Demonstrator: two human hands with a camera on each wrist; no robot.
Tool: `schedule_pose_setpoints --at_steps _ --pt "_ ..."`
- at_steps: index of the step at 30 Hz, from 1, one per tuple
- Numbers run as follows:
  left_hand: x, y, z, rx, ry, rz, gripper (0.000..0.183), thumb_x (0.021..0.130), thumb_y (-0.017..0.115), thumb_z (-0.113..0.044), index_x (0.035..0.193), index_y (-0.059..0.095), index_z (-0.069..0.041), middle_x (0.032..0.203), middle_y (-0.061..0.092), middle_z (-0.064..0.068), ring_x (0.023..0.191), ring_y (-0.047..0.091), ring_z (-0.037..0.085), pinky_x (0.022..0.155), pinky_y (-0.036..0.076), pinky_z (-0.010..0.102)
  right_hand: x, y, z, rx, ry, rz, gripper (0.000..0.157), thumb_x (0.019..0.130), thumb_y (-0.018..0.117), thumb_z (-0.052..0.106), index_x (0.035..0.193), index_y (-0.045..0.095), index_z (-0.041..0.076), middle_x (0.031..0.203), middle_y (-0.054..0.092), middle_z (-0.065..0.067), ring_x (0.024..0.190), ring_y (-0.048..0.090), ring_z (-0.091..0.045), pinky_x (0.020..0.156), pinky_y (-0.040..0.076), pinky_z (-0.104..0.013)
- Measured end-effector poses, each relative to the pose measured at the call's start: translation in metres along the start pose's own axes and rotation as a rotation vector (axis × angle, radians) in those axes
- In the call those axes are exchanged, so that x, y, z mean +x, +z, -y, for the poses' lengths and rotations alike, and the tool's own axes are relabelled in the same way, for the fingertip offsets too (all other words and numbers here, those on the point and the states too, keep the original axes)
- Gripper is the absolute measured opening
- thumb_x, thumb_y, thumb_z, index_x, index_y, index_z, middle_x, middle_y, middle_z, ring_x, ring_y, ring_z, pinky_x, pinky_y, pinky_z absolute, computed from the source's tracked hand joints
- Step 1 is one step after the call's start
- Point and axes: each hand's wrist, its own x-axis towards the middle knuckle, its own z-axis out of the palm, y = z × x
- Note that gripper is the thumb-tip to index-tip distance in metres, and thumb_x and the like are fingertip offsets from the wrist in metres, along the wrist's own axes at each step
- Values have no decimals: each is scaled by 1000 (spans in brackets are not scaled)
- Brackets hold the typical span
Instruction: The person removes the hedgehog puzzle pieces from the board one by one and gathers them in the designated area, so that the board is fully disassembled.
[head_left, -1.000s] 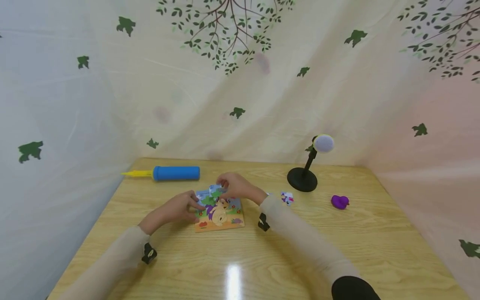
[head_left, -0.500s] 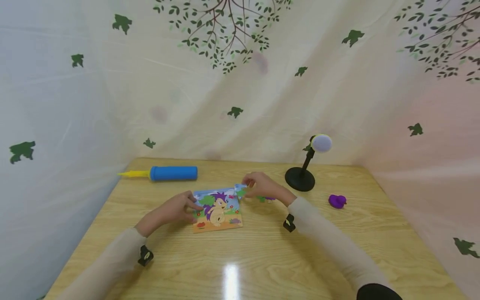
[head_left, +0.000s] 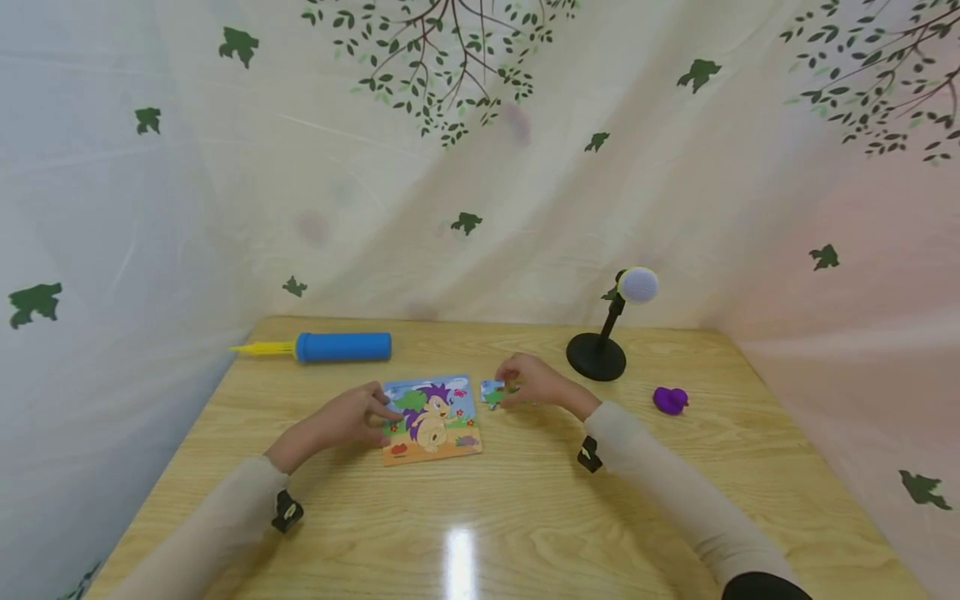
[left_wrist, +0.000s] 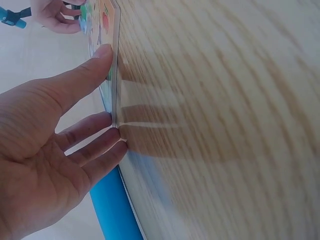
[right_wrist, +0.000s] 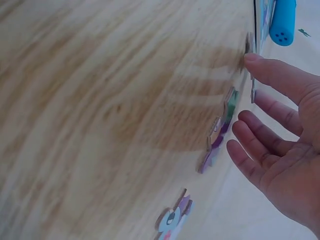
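A flat picture puzzle board [head_left: 442, 437] with a purple-haired cartoon animal lies on the wooden table. My left hand [head_left: 352, 421] touches its left side. In the left wrist view the thumb [left_wrist: 102, 51] rests on the board's face, while the other fingertips meet its edge and the tabletop. To the board's right, my right hand [head_left: 538, 385] pinches a blue-and-green puzzle piece [head_left: 492, 393] between thumb and index finger. The right wrist view shows this piece edge-on, its other fingers loosely bent. Below them are green-and-purple puzzle pieces [right_wrist: 220, 130] on the table.
Another puzzle piece [right_wrist: 175, 217] lies nearer the right wrist camera. A blue pump [head_left: 343, 347] with a yellow nozzle lies behind the board. A microphone-like object on a black stand [head_left: 597, 357] and a purple rubber duck [head_left: 671, 400] are at the right. A printed curtain [head_left: 360, 208] hangs behind.
My right hand has carried the blue-and-green piece from the board's upper left out past its right side and lowered it there. My left hand has kept its place on the board.
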Motion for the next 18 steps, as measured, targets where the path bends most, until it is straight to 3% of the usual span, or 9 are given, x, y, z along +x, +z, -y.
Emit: schedule_pose_setpoints --at_steps 9,18 --pt "2 1 3 -3 5 0 37 86 83 -29 121 77 -20 118 61 7 100 54 18 84 49 33 2 3 -1 -6 5 4 36 85 84 20 115 72 4 105 66 -6 95 56 -17 84 51 -33" --pt "0 0 3 -14 13 -2 38 85 84 -26 122 76 -18 114 61 7 95 51 17 80 46 30 3 4 7 45 50 40 39 87 82 20 120 70 3 113 63 -8 104 60 -21 93 55 -38"
